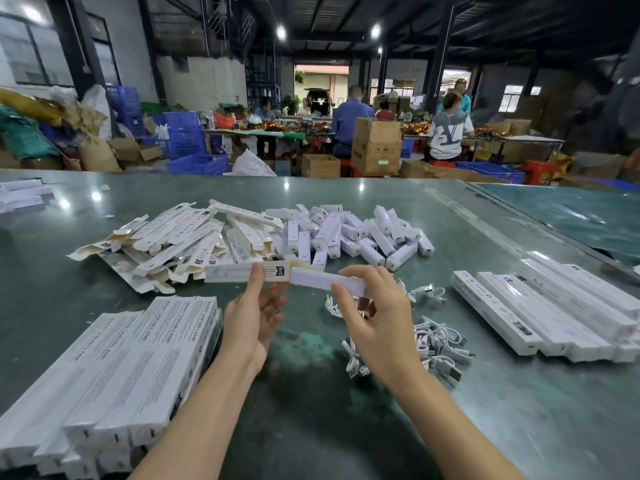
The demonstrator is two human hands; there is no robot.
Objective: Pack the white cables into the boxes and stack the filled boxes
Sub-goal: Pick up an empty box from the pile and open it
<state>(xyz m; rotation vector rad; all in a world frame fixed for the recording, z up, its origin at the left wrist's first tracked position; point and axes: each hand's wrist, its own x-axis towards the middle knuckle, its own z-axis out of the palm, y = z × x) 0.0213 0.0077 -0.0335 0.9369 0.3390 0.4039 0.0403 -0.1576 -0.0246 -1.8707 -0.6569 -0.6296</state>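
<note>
With the box (247, 271) pinched in the left hand (254, 317) and the white insert (325, 280) gripped by the right hand (375, 313), at 12 o'clock from the loose white cables (436, 341), both should be kept aligned while the insert is slid in squarely.

A long white box (247, 272) is lying level in the left hand (254, 318), open end toward the right hand (375, 318), which is pinching a white insert (327, 280) at its mouth. White cables (433, 341) are lying tangled just right of that hand. Filled boxes (114, 368) are sitting stacked left of the left hand.
</note>
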